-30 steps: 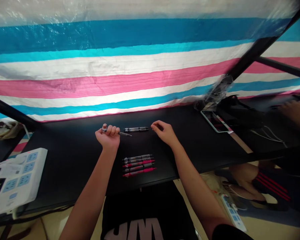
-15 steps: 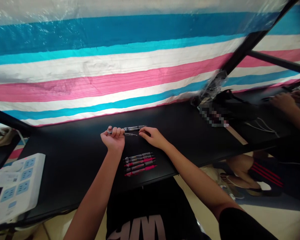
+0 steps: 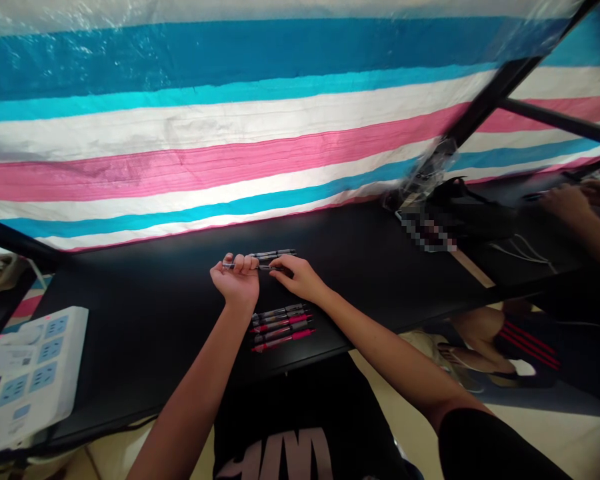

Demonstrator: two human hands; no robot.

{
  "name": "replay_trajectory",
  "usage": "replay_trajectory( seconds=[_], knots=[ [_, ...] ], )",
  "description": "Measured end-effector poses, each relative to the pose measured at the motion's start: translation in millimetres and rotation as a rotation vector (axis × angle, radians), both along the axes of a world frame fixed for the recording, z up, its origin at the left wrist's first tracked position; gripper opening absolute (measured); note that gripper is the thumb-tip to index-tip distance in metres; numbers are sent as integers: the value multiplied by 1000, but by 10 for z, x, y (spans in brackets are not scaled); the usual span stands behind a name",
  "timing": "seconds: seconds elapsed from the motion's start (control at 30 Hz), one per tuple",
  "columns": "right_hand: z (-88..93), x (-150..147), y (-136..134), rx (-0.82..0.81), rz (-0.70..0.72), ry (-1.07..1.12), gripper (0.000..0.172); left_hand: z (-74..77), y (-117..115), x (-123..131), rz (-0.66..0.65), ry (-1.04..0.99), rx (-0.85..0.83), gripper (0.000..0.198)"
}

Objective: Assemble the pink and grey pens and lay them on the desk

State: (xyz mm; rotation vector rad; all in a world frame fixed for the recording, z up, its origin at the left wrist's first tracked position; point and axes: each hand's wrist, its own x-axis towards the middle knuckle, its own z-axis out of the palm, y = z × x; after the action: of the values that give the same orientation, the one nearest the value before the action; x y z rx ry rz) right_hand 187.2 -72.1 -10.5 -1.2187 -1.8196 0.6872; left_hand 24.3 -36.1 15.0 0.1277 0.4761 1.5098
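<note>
My left hand [image 3: 239, 281] is curled in a fist around a thin pen [image 3: 261, 267] that lies level over the black table [image 3: 130, 327]. My right hand [image 3: 296, 276] has come up to the pen's right end, with its fingertips pinching it. Just behind the hands another pen [image 3: 274, 254] lies on the table. In front of the hands, near the table's front edge, several pens [image 3: 281, 326] lie side by side in a row, some grey and some pink.
A white power strip [image 3: 23, 373] sits at the table's left front. A striped blue, white and pink sheet [image 3: 240, 127] hangs behind. At the right are a phone [image 3: 425, 233], a dark bag [image 3: 473, 210] and another person's hands [image 3: 577, 200].
My right hand has moved left from an open rest on the table to the tip of the pen held in my left hand. The view has shifted slightly.
</note>
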Motion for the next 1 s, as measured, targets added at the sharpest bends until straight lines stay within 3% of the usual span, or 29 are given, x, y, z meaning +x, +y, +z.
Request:
replay_trajectory(
  seconds=[0.37, 1.0],
  knots=[
    [-26, -27, 3, 20, -43, 4, 13, 56, -26, 28, 24, 25, -27, 40],
    [20, 39, 25, 52, -110, 51, 11, 74, -28, 33, -9, 72, -3, 35]
  ],
)
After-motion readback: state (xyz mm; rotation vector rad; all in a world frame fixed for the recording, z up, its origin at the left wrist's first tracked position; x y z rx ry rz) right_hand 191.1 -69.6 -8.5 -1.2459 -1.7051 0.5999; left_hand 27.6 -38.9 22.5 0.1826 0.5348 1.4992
